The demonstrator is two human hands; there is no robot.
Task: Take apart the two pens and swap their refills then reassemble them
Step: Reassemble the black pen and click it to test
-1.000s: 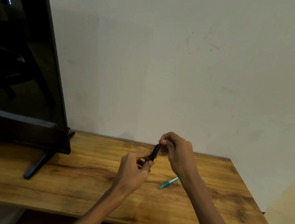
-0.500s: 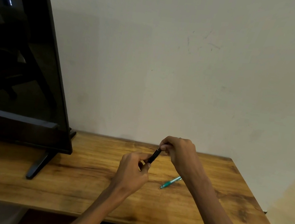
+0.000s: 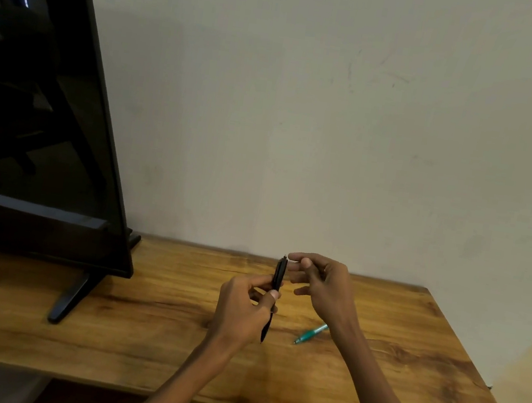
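Note:
A black pen stands nearly upright above the wooden table, gripped at its middle by my left hand. Its tip pokes out below that hand. My right hand is just to the right of the pen's top end, thumb and forefinger pinched together close to the cap; whether they touch the pen or hold a small part I cannot tell. A teal pen lies flat on the table under my right wrist, tip pointing toward the near left.
A large black television on a stand fills the left side of the table. A plain wall rises behind. The table's right edge drops off to the floor.
The black pen has swung from tilted to nearly upright in my left hand. My right hand has come off the pen's top end and shifted slightly right.

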